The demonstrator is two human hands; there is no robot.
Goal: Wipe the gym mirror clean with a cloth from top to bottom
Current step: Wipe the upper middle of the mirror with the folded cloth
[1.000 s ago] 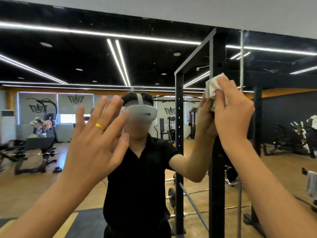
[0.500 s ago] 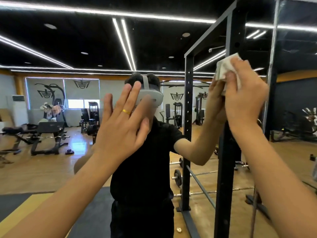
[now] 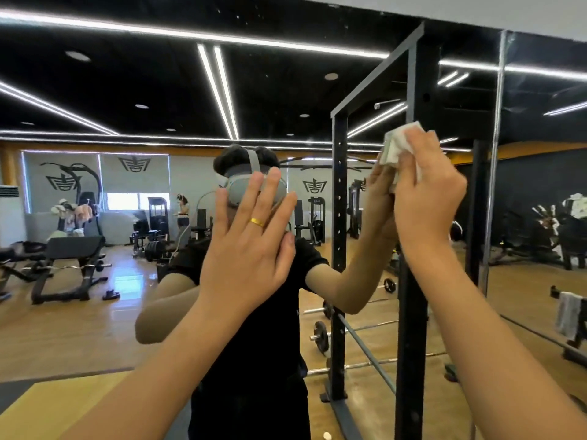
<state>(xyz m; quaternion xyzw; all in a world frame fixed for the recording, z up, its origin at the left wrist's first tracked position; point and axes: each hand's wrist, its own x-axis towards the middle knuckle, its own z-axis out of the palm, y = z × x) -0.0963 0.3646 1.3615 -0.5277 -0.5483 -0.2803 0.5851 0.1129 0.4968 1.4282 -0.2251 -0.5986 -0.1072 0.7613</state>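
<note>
At 2 o'clock in the head view, your right hand (image 3: pixel 425 185) has its fingers curled over a wadded white cloth (image 3: pixel 395 144) and holds it against the glass. The wad sticks out past your fingertips toward 11 o'clock, and its reflection meets it directly, so it reads as in contact.

Grip, right: clamped on the cloth. Left hand (image 3: pixel 251 246): fingers straight and spread, palm flat toward the mirror (image 3: pixel 127 328) near frame centre, holding nothing. There is a gold ring (image 3: pixel 256 222) on one finger. I judge it a brace, not a working hand.

Cloth position: upper part of the mirror, a little below the top edge, just left of the vertical panel seam (image 3: pixel 498 154), over the reflected black rack upright (image 3: pixel 413 312).

Progress (judgement): early. You are at head height or above, so the top band is the step in hand. No wet trail or streak shows on the glass, so I cannot tell which area is already wiped. A few pale specks (image 3: pixel 238 17) sit near the top edge at 12 o'clock.

Left to do: everything from 3 o'clock down to 6 o'clock, plus the panel beyond the seam.
</note>
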